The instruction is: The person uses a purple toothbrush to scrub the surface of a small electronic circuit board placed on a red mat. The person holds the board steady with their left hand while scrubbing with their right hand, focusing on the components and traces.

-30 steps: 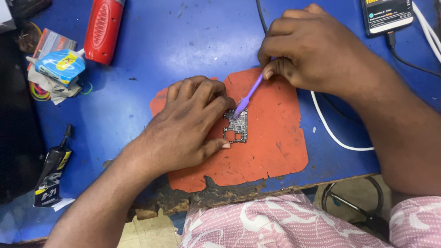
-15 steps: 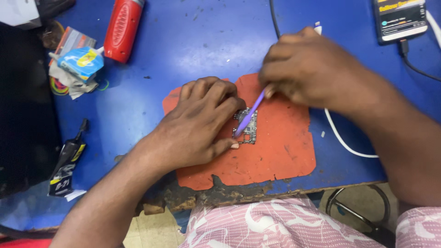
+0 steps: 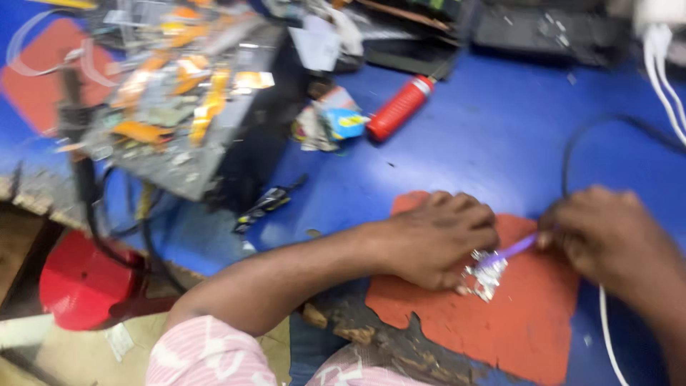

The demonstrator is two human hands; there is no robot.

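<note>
Open blue tabletop [image 3: 486,136] runs between the red cylinder [image 3: 400,109] and the orange mat [image 3: 529,314]; a hand could pass there. A cluttered grey tray [image 3: 164,114] blocks the left, a black cable [image 3: 593,136] arcs across at right, and 2 white cords [image 3: 664,71] hang beyond.

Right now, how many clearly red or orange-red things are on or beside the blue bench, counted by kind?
Orange-red mat: 1
Red cylindrical canister: 1
Red round stool or lid beside the bench: 1
Total: 3
</note>
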